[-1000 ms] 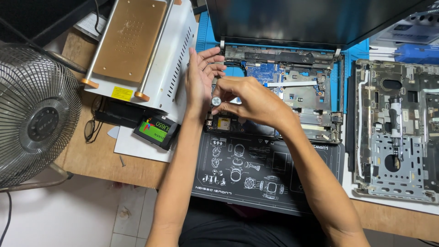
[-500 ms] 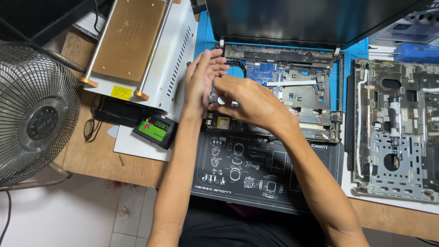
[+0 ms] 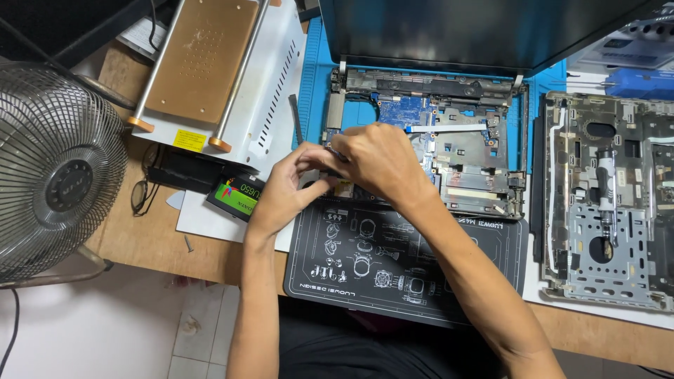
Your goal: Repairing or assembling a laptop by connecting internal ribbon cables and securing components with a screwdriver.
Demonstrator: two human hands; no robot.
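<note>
In front of you the opened laptop (image 3: 428, 140) shows a blue circuit board amid grey metal. Below it lies a black mat (image 3: 393, 260) patterned with white line drawings. Left of the laptop sits a white machine (image 3: 217, 77) with a copper-brown plate; the tabletop (image 3: 140, 238) is brown wood.

A small rectangular label (image 3: 239, 191) in green, black and yellow lies on a flat dark drive just left of the left hand's fingers (image 3: 309, 184), at the white sheet's edge. Farther up-left of them, a yellow rectangular sticker (image 3: 189, 140) sits on the front of the white machine. The laptop's dark, unlit screen (image 3: 463, 31) stands open well above both hands' fingers.
</note>
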